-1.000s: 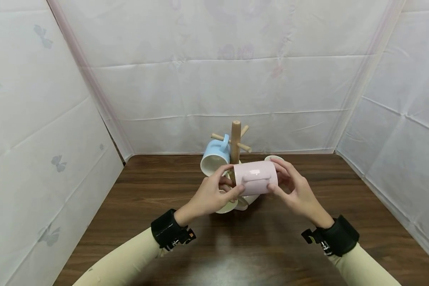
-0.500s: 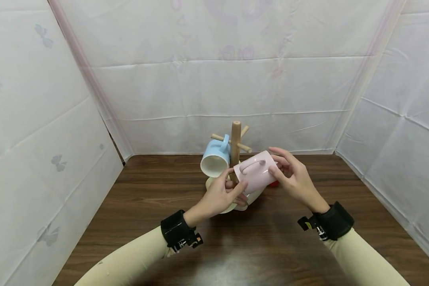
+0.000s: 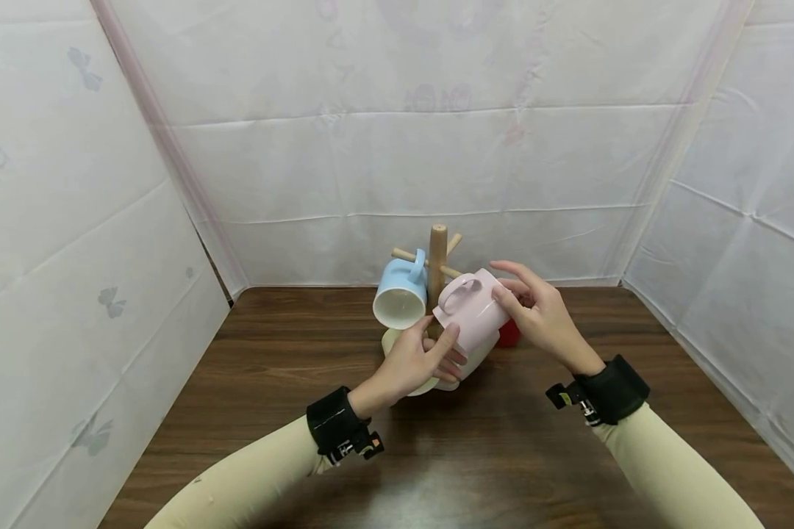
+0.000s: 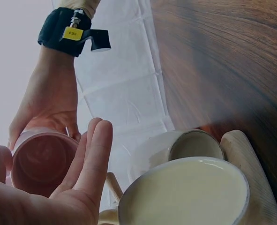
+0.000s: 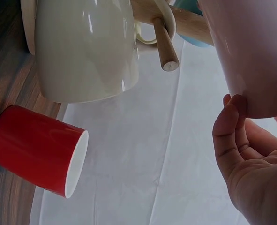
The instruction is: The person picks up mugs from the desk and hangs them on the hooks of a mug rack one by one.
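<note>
A pink mug (image 3: 481, 312) is tilted in the air in front of a wooden mug tree (image 3: 438, 253), its handle turned up and to the left. My left hand (image 3: 406, 361) holds it at the rim end, thumb on the near side and fingers beneath. The open mouth faces that palm in the left wrist view. With thumb and fingers, my right hand (image 3: 548, 317) grips the base end, its index finger raised in the head view. The mug overlaps a short peg (image 3: 450, 272) of the tree in the head view.
A light blue mug (image 3: 400, 290) hangs from the tree's upper left peg. Lower down are a cream mug (image 4: 185, 192) and a whitish mug (image 5: 86, 51). A red cup (image 5: 40, 150) stands upright on the wooden table (image 3: 291, 345) behind right. White sheeting (image 3: 397, 169) surrounds the table.
The pink mug has tilted, its base end rising, and its handle has rolled from facing me to pointing up and left. Both hands still hold it; the red cup has come into view.
</note>
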`<state>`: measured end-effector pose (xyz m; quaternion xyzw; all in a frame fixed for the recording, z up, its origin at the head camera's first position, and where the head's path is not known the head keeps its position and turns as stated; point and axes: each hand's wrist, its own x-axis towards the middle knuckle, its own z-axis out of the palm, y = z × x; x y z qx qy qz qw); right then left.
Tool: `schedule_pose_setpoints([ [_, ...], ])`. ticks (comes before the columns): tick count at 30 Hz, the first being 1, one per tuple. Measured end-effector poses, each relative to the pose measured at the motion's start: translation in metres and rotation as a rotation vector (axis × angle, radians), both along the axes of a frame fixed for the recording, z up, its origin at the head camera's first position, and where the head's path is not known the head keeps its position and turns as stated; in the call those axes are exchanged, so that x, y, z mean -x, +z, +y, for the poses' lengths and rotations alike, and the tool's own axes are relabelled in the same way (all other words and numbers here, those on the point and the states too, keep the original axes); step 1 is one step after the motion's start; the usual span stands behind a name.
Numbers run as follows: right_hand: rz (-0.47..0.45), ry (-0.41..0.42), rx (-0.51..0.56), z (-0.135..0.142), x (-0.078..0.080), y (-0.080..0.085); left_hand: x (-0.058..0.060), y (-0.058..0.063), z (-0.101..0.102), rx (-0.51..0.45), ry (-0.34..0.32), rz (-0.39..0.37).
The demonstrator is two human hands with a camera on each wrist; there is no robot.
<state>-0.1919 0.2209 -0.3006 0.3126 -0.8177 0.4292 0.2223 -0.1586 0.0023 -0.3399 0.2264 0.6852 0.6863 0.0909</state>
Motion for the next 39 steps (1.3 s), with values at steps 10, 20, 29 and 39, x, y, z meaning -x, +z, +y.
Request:
schedule_pose_setpoints([
  [10,-0.072,-0.016,-0.011,0.002,0.018,-0.008,0.0,-0.001,0.002,0.005,0.01,-0.068],
  [20,-0.095,-0.022,-0.05,0.007,0.048,-0.022,0.016,-0.021,0.003,-0.007,-0.018,-0.091],
  [29,-0.136,-0.061,-0.054,0.005,0.051,-0.022,0.021,-0.031,0.005,-0.025,-0.035,-0.113],
  [39,-0.122,-0.099,-0.099,0.003,0.052,-0.017,0.014,-0.027,0.004,0.021,-0.039,-0.163],
])
